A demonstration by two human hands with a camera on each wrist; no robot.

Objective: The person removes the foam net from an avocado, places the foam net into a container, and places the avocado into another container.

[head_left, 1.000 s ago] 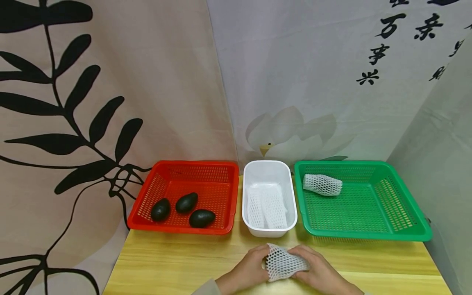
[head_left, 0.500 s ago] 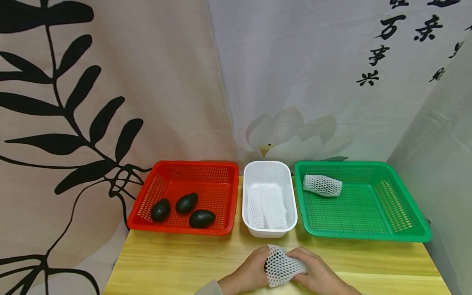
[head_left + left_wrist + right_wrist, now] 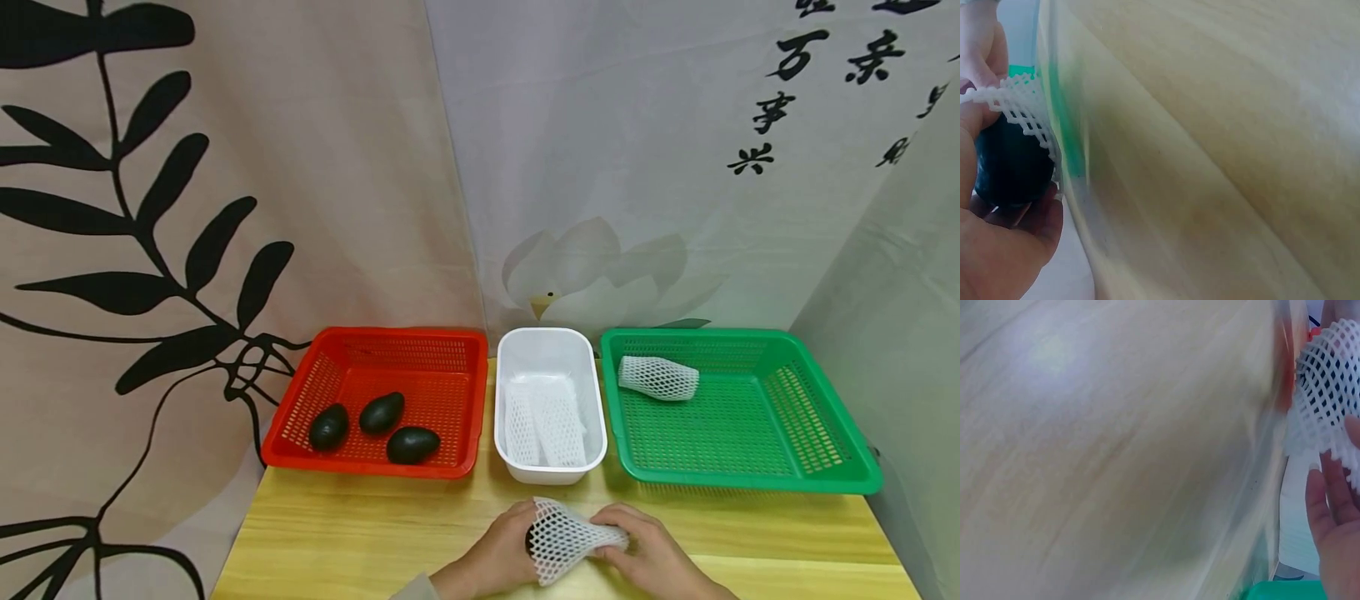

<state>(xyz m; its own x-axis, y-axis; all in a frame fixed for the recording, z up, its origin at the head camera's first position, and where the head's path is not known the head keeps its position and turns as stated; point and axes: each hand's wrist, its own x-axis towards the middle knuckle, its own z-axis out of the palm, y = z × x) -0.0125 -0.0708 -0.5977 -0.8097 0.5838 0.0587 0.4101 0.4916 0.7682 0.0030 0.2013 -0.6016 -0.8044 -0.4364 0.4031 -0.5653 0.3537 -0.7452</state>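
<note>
My left hand (image 3: 497,548) grips a dark avocado (image 3: 1013,164), its fingers curled under the fruit in the left wrist view. A white foam fruit net (image 3: 561,540) is stretched over part of this avocado, its wide mouth towards the left hand. At the net's narrow end, my right hand (image 3: 651,552) pinches the mesh between thumb and fingers. The right wrist view shows dark avocado skin through the holes of the net (image 3: 1329,381). In the head view the left hand and the mesh hide most of the fruit.
A red basket (image 3: 360,468) at the left holds three avocados (image 3: 412,445). More foam nets (image 3: 555,429) lie in the white tub (image 3: 551,475) at the middle. To the right, a green basket (image 3: 750,483) contains a netted item (image 3: 658,378). The wooden table (image 3: 337,533) extends in front.
The net's mouth has shifted slightly left and down over the left hand's avocado. My right hand has slid to the net's narrow end, which is now drawn out thinner.
</note>
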